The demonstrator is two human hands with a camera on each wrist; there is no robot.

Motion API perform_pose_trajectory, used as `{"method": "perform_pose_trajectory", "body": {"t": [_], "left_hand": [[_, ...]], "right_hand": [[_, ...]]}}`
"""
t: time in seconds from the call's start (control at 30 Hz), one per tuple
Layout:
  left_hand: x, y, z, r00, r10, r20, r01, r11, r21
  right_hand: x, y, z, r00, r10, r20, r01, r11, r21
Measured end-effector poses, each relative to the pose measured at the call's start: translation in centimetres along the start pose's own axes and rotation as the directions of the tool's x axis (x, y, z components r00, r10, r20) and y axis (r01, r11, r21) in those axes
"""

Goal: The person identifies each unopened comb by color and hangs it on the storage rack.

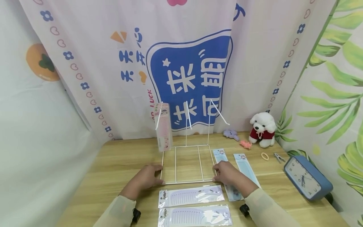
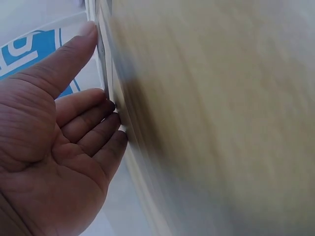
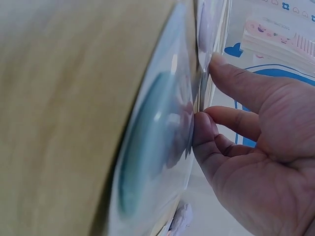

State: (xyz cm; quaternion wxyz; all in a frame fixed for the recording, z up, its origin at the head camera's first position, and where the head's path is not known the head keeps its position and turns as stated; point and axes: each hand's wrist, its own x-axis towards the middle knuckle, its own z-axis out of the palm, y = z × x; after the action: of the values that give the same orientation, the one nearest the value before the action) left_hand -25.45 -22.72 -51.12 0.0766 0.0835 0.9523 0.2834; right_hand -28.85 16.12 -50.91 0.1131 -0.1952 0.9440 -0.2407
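A white wire display rack [image 1: 175,165] stands on the table, its flat base between my two hands and hooks rising at the back. My left hand [image 1: 147,177] holds the base at its front left corner, thumb and fingertips on the wire. At the front right corner my right hand [image 1: 227,173] holds the base likewise; the right wrist view shows its thumb apart from the bent fingers. Several pink packaged combs [image 1: 163,127] hang from the left hook. Two purple packaged combs [image 1: 191,196] lie in front of the rack.
Blue packaged combs [image 1: 245,165] lie to the right, one partly under my right hand. Farther right are a blue clock [image 1: 307,178], a plush dog [image 1: 262,129], a purple plush piece [image 1: 231,134], a coral clip [image 1: 245,144], a yellow ring [image 1: 265,156] and a metal clip [image 1: 279,157].
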Motion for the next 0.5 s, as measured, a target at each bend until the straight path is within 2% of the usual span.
{"method": "perform_pose_trajectory", "body": {"t": [0.5], "left_hand": [[0.13,0.37,-0.12,0.999,0.038,0.024,-0.040,0.994,0.098]], "right_hand": [[-0.03,-0.43,-0.19,1.000,0.017,0.010,-0.016,1.000,-0.024]]}}
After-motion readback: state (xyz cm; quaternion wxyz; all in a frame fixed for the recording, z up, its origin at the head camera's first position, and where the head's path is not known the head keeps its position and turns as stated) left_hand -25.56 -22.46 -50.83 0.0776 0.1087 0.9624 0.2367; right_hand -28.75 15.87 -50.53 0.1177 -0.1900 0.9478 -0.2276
